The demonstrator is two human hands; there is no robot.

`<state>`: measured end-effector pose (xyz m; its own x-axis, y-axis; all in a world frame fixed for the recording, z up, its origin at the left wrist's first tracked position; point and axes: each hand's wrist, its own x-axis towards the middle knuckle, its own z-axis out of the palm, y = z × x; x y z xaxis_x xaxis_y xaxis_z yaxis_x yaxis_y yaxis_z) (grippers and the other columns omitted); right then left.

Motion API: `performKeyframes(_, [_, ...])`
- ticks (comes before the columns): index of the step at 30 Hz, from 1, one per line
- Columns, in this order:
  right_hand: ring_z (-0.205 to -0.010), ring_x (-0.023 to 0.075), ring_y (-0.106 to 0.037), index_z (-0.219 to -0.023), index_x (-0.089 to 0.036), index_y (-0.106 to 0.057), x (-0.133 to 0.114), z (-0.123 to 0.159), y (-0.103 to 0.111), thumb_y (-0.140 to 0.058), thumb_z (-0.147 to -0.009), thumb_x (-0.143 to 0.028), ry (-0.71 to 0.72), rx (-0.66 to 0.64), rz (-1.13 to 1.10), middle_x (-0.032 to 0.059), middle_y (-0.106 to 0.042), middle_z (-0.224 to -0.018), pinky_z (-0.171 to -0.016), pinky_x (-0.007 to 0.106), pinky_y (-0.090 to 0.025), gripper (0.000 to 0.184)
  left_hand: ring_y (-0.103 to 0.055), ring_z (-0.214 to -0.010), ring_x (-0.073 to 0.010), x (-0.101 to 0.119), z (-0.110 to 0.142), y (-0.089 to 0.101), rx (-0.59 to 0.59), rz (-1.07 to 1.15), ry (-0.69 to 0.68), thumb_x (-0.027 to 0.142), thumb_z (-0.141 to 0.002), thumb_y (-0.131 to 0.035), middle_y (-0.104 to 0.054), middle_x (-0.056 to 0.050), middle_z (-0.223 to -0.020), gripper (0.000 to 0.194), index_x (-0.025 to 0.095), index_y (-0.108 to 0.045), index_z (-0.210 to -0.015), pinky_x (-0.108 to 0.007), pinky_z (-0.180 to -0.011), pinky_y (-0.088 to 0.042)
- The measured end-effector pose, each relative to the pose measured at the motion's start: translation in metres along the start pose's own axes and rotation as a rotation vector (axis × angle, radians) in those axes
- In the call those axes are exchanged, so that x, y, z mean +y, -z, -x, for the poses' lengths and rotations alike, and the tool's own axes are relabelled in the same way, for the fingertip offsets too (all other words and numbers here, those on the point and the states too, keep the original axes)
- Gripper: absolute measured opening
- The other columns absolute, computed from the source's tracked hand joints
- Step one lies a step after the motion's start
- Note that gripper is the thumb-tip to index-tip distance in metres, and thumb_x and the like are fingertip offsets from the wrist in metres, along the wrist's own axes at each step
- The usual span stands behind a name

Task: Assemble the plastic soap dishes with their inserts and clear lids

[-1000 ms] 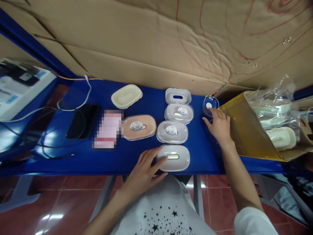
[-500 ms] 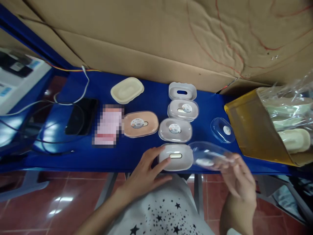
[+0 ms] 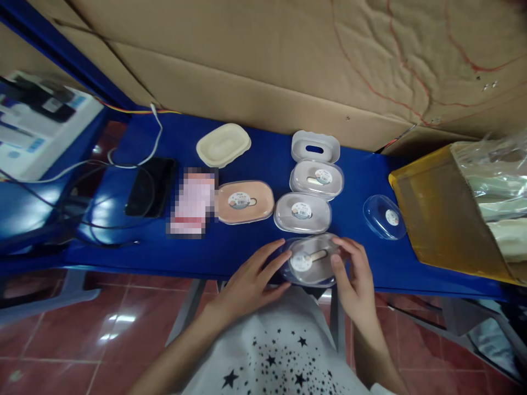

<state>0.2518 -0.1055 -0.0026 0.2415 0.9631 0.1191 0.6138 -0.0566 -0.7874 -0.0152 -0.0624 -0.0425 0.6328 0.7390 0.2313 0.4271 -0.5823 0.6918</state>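
Close to the table's front edge lies a grey oval soap dish (image 3: pixel 319 269) with a slot in its middle. A clear lid (image 3: pixel 302 275) with a round white label sits over it, shifted a little to the left. My right hand (image 3: pixel 354 274) grips the right end of this lid, thumb on top and fingers at the far rim. At the left end, my left hand (image 3: pixel 257 280) has its fingers spread, with fingertips touching the lid's edge. Just beyond are two lidded grey soap dishes (image 3: pixel 302 213) (image 3: pixel 317 179) and one lidless grey piece (image 3: pixel 315 145).
A lidded peach soap dish (image 3: pixel 246 202) and a cream tray (image 3: pixel 223 145) lie to the left, near a blurred-out pink item (image 3: pixel 191 203) and a black device (image 3: pixel 150 189) with cables. Right are a loose clear lid (image 3: pixel 383 218) and a cardboard box (image 3: pixel 432 214) of wrapped pieces.
My right hand has swung the clear lid leftward from beside the grey soap dish to over it. My left hand stays by the dish's left end. The view has shifted slightly.
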Motion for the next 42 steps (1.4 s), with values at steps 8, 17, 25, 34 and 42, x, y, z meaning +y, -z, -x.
performKeyframes(8, [-0.126, 0.0321, -0.069, -0.126, -0.032, -0.073, 0.007, 0.0, -0.008, -0.059, -0.107, -0.026, 0.167, 0.14, 0.08, 0.0096, -0.07, -0.13, -0.105, 0.059, -0.059, 0.024, -0.048, -0.152, -0.0398, 0.004, -0.007, -0.008, -0.029, -0.071, -0.01, 0.04, -0.102, -0.075, -0.039, -0.016, -0.172, 0.07, 0.033, -0.043, -0.164, -0.063, -0.117, -0.052])
performKeyframes(17, [-0.163, 0.0329, -0.038, -0.17, -0.033, -0.033, 0.035, 0.016, -0.004, -0.035, -0.116, -0.039, -0.034, -0.018, -0.127, 0.0118, -0.037, -0.177, -0.129, 0.062, -0.041, 0.055, -0.059, -0.135, -0.034, 0.016, -0.013, -0.011, 0.072, -0.132, 0.012, 0.034, -0.106, -0.068, -0.056, -0.016, -0.151, 0.045, 0.026, -0.055, -0.148, -0.054, -0.107, -0.055])
performKeyframes(25, [-0.165, 0.0392, -0.032, -0.176, -0.027, -0.011, 0.018, 0.043, -0.025, -0.061, -0.107, -0.038, 0.073, -0.099, -0.111, 0.021, -0.023, -0.181, -0.123, 0.067, -0.047, 0.086, -0.06, -0.133, -0.0294, 0.027, -0.014, -0.016, 0.225, -0.009, 0.176, 0.032, -0.105, -0.071, -0.052, -0.014, -0.145, 0.046, 0.028, -0.054, -0.147, -0.047, -0.106, -0.06])
performKeyframes(34, [-0.16, 0.039, -0.041, -0.172, -0.035, -0.03, 0.033, 0.024, -0.006, -0.072, -0.101, -0.055, 0.177, -0.237, 0.119, 0.0151, -0.038, -0.175, -0.121, 0.062, -0.051, 0.085, -0.049, -0.147, -0.0384, 0.022, -0.014, -0.005, 0.086, -0.057, 0.111, 0.051, -0.105, -0.068, -0.044, -0.02, -0.16, 0.073, 0.028, -0.037, -0.167, -0.059, -0.118, -0.052])
performKeyframes(42, [-0.162, 0.0367, -0.039, -0.173, -0.037, -0.03, 0.042, 0.031, -0.008, -0.07, -0.104, -0.041, 0.365, -0.274, 0.182, 0.0094, -0.028, -0.181, -0.122, 0.058, -0.053, 0.08, -0.046, -0.155, -0.0404, 0.007, -0.003, -0.002, -0.022, -0.079, 0.032, 0.045, -0.107, -0.066, -0.038, -0.021, -0.172, 0.083, 0.035, -0.019, -0.175, -0.064, -0.116, -0.054])
